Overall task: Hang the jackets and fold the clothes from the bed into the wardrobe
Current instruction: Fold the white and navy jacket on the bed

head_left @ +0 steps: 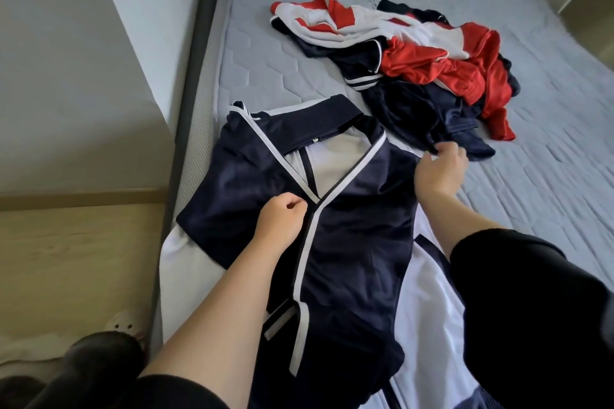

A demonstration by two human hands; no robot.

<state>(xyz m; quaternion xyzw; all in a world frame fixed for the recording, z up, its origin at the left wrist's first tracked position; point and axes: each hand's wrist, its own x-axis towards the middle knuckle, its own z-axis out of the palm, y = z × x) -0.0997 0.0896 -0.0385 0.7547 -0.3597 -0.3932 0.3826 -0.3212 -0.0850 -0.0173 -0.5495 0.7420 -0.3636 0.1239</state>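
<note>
- Closest to me is the navy jacket (352, 216), spread flat on the near end of the bed (265, 53) with its front facing up. My guess is it's laid out like that so I can square it up before it gets hung.
- My left hand (282, 219) is curled up and pinching the white-trimmed front edge right where the two flaps cross, probably to keep the front closed and lined up.
- My right hand (440, 166) is out at the jacket's far shoulder, fingers bent onto a bit of dark cloth. I honestly can't tell if that's the jacket's own edge or the pile next to it.
- The fabric looks thin, slick and a bit shiny, so I'd expect it to slide around. White panels poke out underneath on both sides, and the stiff-looking navy collar stands up a little.
- Further back there's the heap of clothes (415, 56), red, white and navy, all crumpled and not folded yet.
- The mattress is quilted grey with a hexagon stitch. No wardrobe in view.
</note>
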